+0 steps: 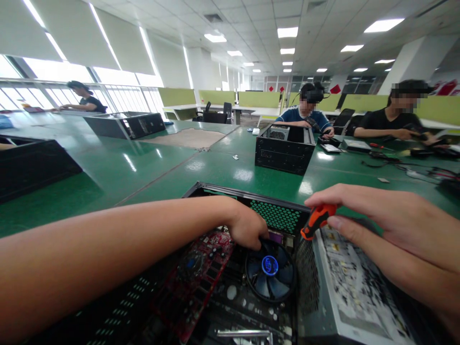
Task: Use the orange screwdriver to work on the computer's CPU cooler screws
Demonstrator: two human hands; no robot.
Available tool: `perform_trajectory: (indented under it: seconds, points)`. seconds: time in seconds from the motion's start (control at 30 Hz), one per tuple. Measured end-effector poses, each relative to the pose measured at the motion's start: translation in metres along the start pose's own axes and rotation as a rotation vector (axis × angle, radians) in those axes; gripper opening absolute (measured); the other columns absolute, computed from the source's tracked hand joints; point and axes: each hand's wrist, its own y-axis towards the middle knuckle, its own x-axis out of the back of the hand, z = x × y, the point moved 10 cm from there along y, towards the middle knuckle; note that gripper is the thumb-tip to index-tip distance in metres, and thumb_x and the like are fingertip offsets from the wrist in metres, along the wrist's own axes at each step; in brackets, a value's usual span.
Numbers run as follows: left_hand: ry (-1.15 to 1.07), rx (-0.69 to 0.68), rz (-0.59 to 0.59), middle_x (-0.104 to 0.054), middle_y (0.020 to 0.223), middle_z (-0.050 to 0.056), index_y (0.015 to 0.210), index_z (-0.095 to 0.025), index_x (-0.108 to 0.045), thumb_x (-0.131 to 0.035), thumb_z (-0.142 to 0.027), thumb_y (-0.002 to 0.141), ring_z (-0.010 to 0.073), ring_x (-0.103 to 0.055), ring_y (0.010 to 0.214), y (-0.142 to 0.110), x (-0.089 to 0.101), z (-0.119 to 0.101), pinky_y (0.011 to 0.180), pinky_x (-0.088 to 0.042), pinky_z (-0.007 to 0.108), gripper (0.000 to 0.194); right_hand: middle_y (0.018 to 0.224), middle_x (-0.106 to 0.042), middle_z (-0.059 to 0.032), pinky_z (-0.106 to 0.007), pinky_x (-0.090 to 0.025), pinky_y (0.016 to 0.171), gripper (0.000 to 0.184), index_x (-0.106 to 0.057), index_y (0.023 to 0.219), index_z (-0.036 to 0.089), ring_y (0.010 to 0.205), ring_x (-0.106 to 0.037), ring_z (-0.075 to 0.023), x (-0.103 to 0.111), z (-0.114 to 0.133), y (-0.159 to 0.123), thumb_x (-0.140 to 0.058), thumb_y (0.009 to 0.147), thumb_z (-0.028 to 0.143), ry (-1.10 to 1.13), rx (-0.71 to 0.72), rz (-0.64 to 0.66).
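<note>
My right hand [373, 215] holds a screwdriver [318, 221] with an orange and black handle between thumb and fingers, above the edge of the metal power supply [366, 282]. In the opened computer case [280, 213], my left hand [249, 225] reaches down at the upper rim of a round black cooling fan [271, 273] with a blue hub. Its fingers are bent and closed; the fingertips are hidden behind the fan, so what they pinch does not show. Left of the fan lies a red circuit board [201, 268]. A bare metal bar [244, 334] crosses the near side.
Across the green table [172, 172] stands another black computer case [285, 149]. More cases [125, 124] sit at the left. A brown mat [190, 138] lies mid-table. Two people sit opposite at the right, among cables [413, 165] and parts; another person is far left.
</note>
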Motion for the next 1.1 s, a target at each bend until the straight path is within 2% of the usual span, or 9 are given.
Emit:
perform_trajectory:
  seconds: [0.13,0.27,0.4,0.5,0.6,0.7,0.8,0.97,1.1]
  points:
    - [0.022,0.009,0.008,-0.100,0.141,0.012,0.133,-0.022,-0.099,-0.076,-0.021,0.094,0.0361,-0.091,0.130,-0.001,0.000,0.000,0.115,-0.069,0.040,0.045,0.121,-0.102,0.0007,-0.035,-0.080,0.079,0.034,-0.091,0.137,0.035,0.097,-0.100,-0.0247,0.002,0.008,0.004,-0.057,0.131,0.033,-0.036,0.073,-0.014]
    - [0.071,0.023,0.021,-0.099,0.144,0.015,0.138,-0.019,-0.098,-0.074,-0.021,0.101,0.0360,-0.091,0.130,-0.001,0.001,-0.003,0.113,-0.070,0.040,0.045,0.122,-0.103,-0.0003,-0.033,-0.081,0.079,0.033,-0.091,0.137,0.031,0.099,-0.102,-0.0234,-0.003,0.010,0.010,-0.059,0.130,0.031,-0.050,0.127,0.058]
    - [0.112,0.037,0.045,-0.097,0.151,0.017,0.148,-0.014,-0.096,-0.072,-0.020,0.108,0.0339,-0.091,0.134,-0.003,0.001,-0.009,0.114,-0.068,0.036,0.048,0.121,-0.101,-0.0023,-0.032,-0.081,0.081,0.034,-0.091,0.137,0.029,0.100,-0.101,-0.0219,-0.004,0.009,0.012,-0.057,0.131,0.030,-0.086,0.130,0.034]
    - [0.143,0.056,0.055,-0.095,0.156,0.019,0.155,-0.010,-0.093,-0.070,-0.020,0.111,0.0339,-0.090,0.137,-0.006,0.000,-0.011,0.114,-0.067,0.034,0.051,0.122,-0.101,-0.0031,-0.031,-0.080,0.081,0.037,-0.091,0.137,0.029,0.102,-0.101,-0.0221,-0.006,0.009,0.014,-0.054,0.130,0.027,-0.077,0.125,0.047]
    - [0.127,0.064,0.054,-0.096,0.157,0.016,0.156,-0.014,-0.093,-0.070,-0.020,0.112,0.0332,-0.090,0.138,-0.008,0.000,-0.010,0.115,-0.067,0.034,0.051,0.122,-0.101,-0.0025,-0.034,-0.080,0.079,0.037,-0.092,0.137,0.032,0.100,-0.100,-0.0246,-0.007,0.007,0.015,-0.056,0.130,0.028,-0.059,0.120,0.065]
    - [0.116,0.065,0.059,-0.096,0.155,0.015,0.156,-0.015,-0.094,-0.070,-0.020,0.111,0.0333,-0.090,0.136,-0.007,-0.001,-0.008,0.114,-0.068,0.035,0.051,0.121,-0.101,-0.0067,-0.045,-0.081,0.088,0.031,-0.094,0.145,0.034,0.107,-0.099,-0.0353,-0.010,0.000,0.010,-0.071,0.125,0.036,-0.045,0.080,0.060]
    - [0.109,0.060,0.067,-0.097,0.154,0.016,0.155,-0.015,-0.094,-0.070,-0.020,0.111,0.0327,-0.090,0.135,-0.005,-0.002,-0.008,0.113,-0.067,0.034,0.051,0.120,-0.100,-0.0102,-0.053,-0.081,0.097,0.037,-0.095,0.151,0.035,0.115,-0.096,-0.0429,-0.015,-0.010,0.003,-0.085,0.116,0.045,-0.045,0.014,0.042]
    - [0.101,0.069,0.035,-0.098,0.149,0.016,0.148,-0.015,-0.097,-0.073,-0.020,0.108,0.0333,-0.091,0.132,-0.005,0.002,-0.007,0.110,-0.067,0.034,0.046,0.116,-0.099,-0.0104,-0.053,-0.081,0.095,0.038,-0.095,0.150,0.036,0.112,-0.096,-0.0426,-0.017,-0.011,0.003,-0.087,0.114,0.048,-0.045,0.013,0.060]
    - [0.078,0.067,0.002,-0.100,0.140,0.012,0.139,-0.020,-0.100,-0.077,-0.020,0.103,0.0333,-0.092,0.124,-0.005,0.004,-0.007,0.104,-0.068,0.035,0.043,0.119,-0.100,-0.0086,-0.044,-0.081,0.088,0.030,-0.095,0.143,0.034,0.105,-0.098,-0.0353,-0.011,-0.001,0.011,-0.073,0.124,0.041,-0.050,0.062,0.085]
